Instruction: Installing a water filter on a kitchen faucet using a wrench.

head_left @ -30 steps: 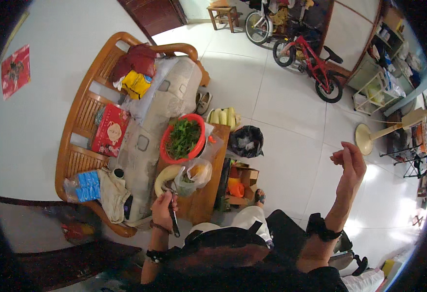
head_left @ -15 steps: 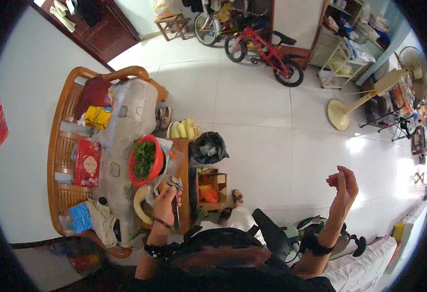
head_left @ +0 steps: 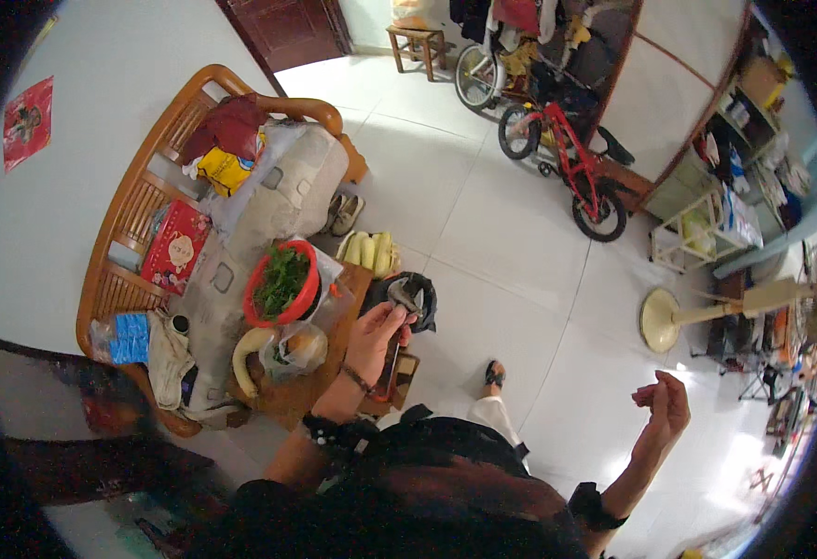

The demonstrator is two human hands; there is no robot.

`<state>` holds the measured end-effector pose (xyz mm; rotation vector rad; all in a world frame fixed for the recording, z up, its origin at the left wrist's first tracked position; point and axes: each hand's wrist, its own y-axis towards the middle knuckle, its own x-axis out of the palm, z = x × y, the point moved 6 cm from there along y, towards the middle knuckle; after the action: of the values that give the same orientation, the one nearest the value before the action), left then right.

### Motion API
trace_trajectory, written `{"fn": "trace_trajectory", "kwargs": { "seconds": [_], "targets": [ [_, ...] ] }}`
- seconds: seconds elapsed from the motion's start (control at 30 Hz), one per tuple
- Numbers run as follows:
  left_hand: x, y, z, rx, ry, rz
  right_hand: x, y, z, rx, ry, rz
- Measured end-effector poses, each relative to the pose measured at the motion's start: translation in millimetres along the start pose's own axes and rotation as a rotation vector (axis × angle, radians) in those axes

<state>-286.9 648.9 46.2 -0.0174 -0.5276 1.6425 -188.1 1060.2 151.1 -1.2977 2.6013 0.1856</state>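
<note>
My left hand (head_left: 368,347) grips a metal-headed tool with a dark handle (head_left: 405,296), held over a black bag-lined bin (head_left: 425,315) at the right end of a wooden table (head_left: 343,331). On that table are a red bowl (head_left: 311,279) of leafy greens, a clear bag (head_left: 301,352) and a long, curved pale vegetable (head_left: 243,368). Several pale yellow vegetables (head_left: 371,253) lie beyond it. My right hand (head_left: 662,410) hangs over the floor at the lower right, fingers loosely bent and apart, with nothing visible in them.
A cushioned wooden sofa (head_left: 101,298) holding bags and cloths stands along the left wall. Shoes (head_left: 343,214) lie beside it. A red bicycle (head_left: 567,158) stands toward the back, with a standing fan (head_left: 660,319) and a white cart (head_left: 697,224) at the right. My foot (head_left: 494,373) is below.
My left hand and its tool have risen and moved right, from over the table's pale vegetable toward the bin. My right hand has moved lower. The view has shifted and my foot has stepped out.
</note>
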Motion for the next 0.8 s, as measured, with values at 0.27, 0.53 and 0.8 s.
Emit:
{"fn": "trace_trajectory", "kwargs": {
  "seconds": [0.27,0.53,0.8],
  "targets": [
    [60,113,0,-0.068,-0.147,0.219,91,130,16,0.14,0.068,-0.343],
    [41,270,55,0.09,-0.256,0.297,287,271,-19,0.049,0.044,-0.654],
    [-15,464,169,0.091,-0.24,0.362,466,424,-79,0.071,-0.02,-0.686]
  ]
}}
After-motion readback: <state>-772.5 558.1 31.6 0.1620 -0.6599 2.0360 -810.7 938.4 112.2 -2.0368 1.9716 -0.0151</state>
